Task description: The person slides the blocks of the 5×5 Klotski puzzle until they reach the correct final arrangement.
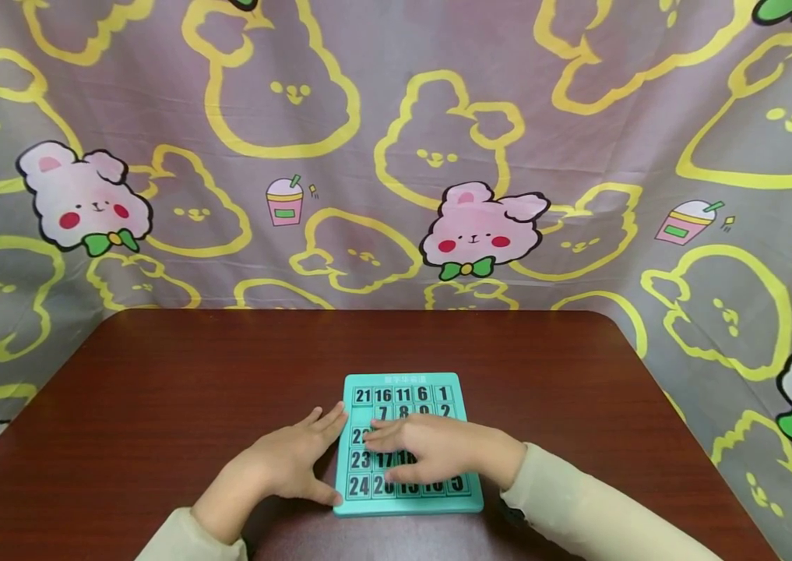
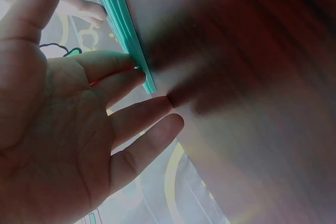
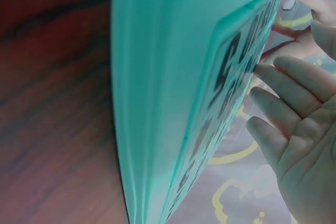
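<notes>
A teal number sliding puzzle [image 1: 410,506] lies flat on the table, its tiles marked with black numbers. The gap among the tiles shows in the second row at the left, above tile 22 [image 1: 357,436]. My left hand [image 1: 283,461] rests along the puzzle's left side, fingers extended against the edge and thumb at the lower left corner. Over the middle of the board is my right hand [image 1: 434,446], its fingers stretched leftward. A fingertip is at tile 22; the hand covers several tiles. In the right wrist view the right hand's fingers [image 3: 270,135] look loosely straight.
The dark reddish-brown wooden table [image 1: 227,374] reaches back to a hanging cloth [image 1: 367,171] printed with yellow outlines and rabbit faces. This cloth also covers both sides. Pale sleeves [image 1: 578,499] cover the forearms.
</notes>
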Tool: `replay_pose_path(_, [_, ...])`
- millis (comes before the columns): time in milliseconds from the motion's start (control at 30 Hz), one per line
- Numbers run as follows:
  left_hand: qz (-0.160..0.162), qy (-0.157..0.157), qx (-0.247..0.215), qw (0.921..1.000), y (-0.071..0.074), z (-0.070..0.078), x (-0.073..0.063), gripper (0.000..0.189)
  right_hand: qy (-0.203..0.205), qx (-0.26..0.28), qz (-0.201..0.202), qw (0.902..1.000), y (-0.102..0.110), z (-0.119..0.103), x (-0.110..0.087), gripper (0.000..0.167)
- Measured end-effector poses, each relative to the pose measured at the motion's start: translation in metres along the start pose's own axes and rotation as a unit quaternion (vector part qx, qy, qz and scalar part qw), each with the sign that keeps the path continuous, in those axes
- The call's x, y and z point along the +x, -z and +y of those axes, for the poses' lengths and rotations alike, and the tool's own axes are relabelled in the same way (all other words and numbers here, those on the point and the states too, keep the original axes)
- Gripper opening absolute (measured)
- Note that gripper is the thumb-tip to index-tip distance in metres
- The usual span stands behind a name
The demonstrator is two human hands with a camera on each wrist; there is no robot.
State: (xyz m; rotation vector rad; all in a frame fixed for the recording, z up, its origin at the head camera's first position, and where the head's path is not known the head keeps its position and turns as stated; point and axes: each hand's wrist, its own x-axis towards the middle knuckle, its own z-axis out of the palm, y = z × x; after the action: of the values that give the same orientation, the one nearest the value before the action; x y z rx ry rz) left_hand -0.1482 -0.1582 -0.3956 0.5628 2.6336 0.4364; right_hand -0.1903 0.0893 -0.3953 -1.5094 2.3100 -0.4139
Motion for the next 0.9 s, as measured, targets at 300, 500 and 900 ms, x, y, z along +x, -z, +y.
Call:
replay_pose_path(300, [0.004, -0.003, 0.003, 1.0000, 0.000, 0.001, 0.000, 0.111, -0.018, 0.033, 0.025, 0.9990, 0.013, 0.014, 0.005, 0.051])
replay_pose_path(500, [0.004, 0.001, 0.003, 1.0000, 0.000, 0.002, 0.000, 0.111, -0.049, 0.043, 0.026, 0.9975, 0.022, 0.022, 0.013, 0.052])
replay_pose_path(900, [0.008, 0.003, 0.004, 1.0000, 0.001, 0.001, -0.001, 0.112, -0.080, 0.065, 0.034, 0.9941, 0.023, 0.034, 0.026, 0.053])
